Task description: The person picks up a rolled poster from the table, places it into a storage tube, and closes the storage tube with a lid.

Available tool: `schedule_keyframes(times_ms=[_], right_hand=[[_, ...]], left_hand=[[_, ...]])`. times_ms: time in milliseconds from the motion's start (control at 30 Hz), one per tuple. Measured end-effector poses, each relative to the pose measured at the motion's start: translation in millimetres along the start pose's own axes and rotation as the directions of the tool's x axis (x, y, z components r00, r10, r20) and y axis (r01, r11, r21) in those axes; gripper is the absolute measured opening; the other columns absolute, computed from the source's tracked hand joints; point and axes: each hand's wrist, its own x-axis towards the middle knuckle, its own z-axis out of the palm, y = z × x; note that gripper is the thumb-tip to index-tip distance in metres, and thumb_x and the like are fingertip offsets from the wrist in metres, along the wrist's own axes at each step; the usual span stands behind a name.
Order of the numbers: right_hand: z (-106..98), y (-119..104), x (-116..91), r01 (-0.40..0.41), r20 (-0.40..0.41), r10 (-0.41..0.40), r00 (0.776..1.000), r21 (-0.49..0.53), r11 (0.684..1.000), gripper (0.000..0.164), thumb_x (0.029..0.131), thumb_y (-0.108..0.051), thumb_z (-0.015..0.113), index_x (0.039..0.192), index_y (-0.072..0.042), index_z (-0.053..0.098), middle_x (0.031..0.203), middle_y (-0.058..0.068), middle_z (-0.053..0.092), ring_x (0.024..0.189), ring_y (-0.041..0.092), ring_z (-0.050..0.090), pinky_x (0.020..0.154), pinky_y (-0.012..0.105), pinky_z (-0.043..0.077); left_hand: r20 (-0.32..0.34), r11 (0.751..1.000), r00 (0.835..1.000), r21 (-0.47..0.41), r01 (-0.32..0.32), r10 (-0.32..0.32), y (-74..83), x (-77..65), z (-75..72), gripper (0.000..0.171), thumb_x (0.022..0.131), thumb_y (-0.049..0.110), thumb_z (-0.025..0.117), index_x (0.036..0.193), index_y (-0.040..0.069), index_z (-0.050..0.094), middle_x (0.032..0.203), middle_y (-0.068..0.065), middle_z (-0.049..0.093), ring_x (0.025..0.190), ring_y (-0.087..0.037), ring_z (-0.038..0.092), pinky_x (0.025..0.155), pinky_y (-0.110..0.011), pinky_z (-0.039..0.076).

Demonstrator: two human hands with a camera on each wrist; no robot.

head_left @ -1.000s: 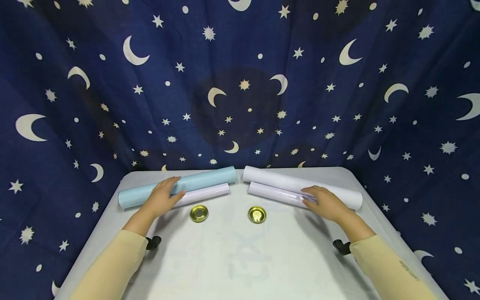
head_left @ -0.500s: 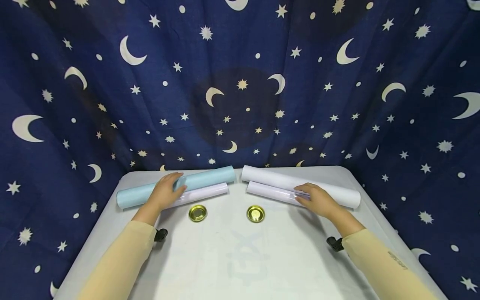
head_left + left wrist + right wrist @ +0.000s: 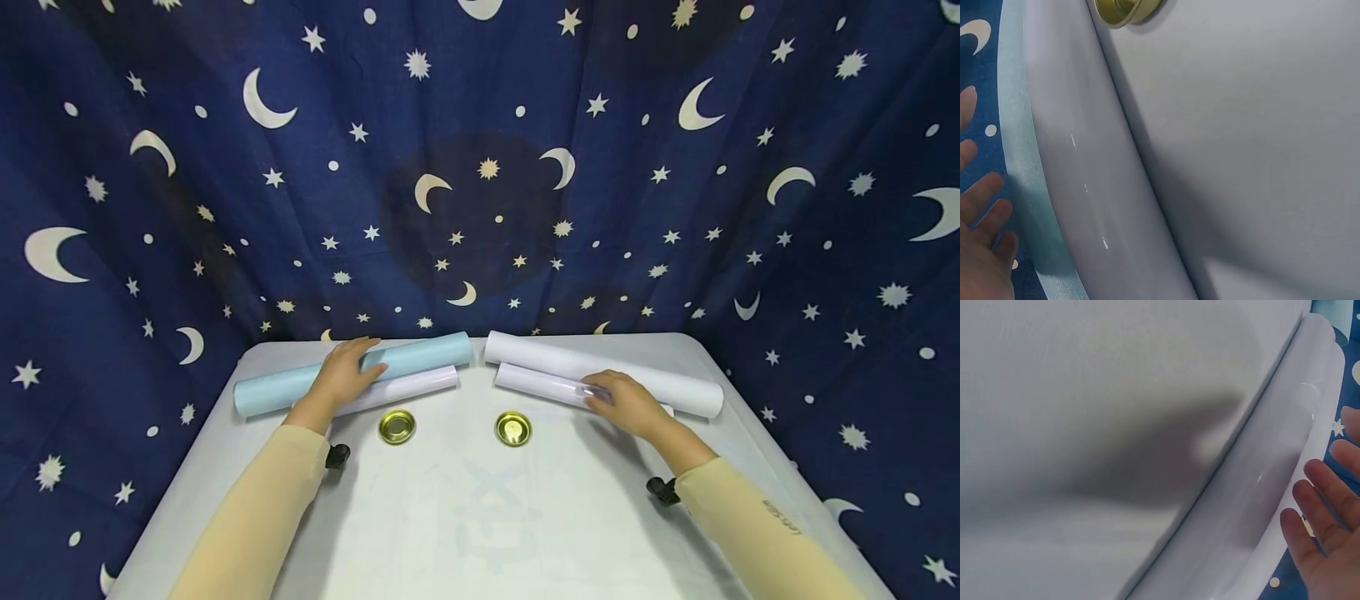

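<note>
A light blue roll (image 3: 423,355) lies at the back left of the table, with a thinner glossy white roll (image 3: 420,385) in front of it. Over these two my left hand (image 3: 339,382) hovers or rests lightly, fingers spread; contact is unclear. In the left wrist view its fingers (image 3: 984,197) extend beside the blue roll. At the back right lie a thick white roll (image 3: 686,392) and a thinner glossy roll (image 3: 536,382). My right hand (image 3: 628,406) is over that pair, its fingers (image 3: 1329,487) loosely extended in the right wrist view, gripping nothing visible.
Two small round gold dishes (image 3: 397,427) stand on the white table (image 3: 450,517) in front of the rolls. The right-hand one (image 3: 513,428) sits slightly apart. A dark blue curtain (image 3: 480,208) with moons and stars encloses the back and sides.
My left hand has slid to the right along the blue roll. My right hand has shifted a little to the left. The rolls and gold dishes stay in place.
</note>
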Motion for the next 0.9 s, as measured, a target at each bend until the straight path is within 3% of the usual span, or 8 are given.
schedule_keyframes(times_ms=[200,433,667,900], right_hand=[[6,1,1,0.010,-0.014,-0.010,1.000,0.012,1.000,0.035,0.092,-0.016,0.073,0.123,-0.001,0.068,0.116,0.015,0.069,0.111,0.037,0.063,0.100,0.054,0.046],[10,0,2,0.018,-0.039,-0.017,0.999,0.010,1.000,0.033,0.091,-0.015,0.073,0.121,-0.001,0.069,0.115,0.016,0.069,0.110,0.038,0.063,0.100,0.054,0.046],[12,0,2,0.001,-0.044,0.000,0.999,0.021,1.000,0.034,0.091,-0.015,0.074,0.121,-0.001,0.069,0.115,0.015,0.069,0.111,0.038,0.062,0.101,0.054,0.045],[13,2,3,-0.004,-0.035,0.005,0.999,0.025,1.000,0.035,0.090,-0.015,0.076,0.121,-0.001,0.069,0.114,0.015,0.070,0.109,0.038,0.062,0.099,0.054,0.045]], left_hand=[[0.045,0.997,0.997,-0.045,0.057,-0.055,-3.9,5.3,2.6,0.063,0.097,0.038,0.066,0.149,0.008,0.047,0.153,-0.020,0.042,0.142,-0.044,0.033,0.117,-0.058,0.024],[0.052,0.999,0.998,-0.006,0.040,-0.040,-10.8,11.0,-0.2,0.061,0.096,0.036,0.066,0.146,0.006,0.050,0.151,-0.023,0.044,0.140,-0.047,0.034,0.116,-0.062,0.021],[0.151,0.994,0.982,0.010,0.109,-0.110,-18.0,9.7,-2.3,0.062,0.097,0.043,0.065,0.149,0.015,0.049,0.150,-0.017,0.048,0.140,-0.043,0.039,0.115,-0.063,0.020],[0.163,0.995,0.982,0.034,0.090,-0.094,-14.3,7.9,-4.2,0.060,0.096,0.038,0.067,0.150,0.021,0.049,0.150,-0.015,0.049,0.138,-0.044,0.040,0.114,-0.062,0.020]])
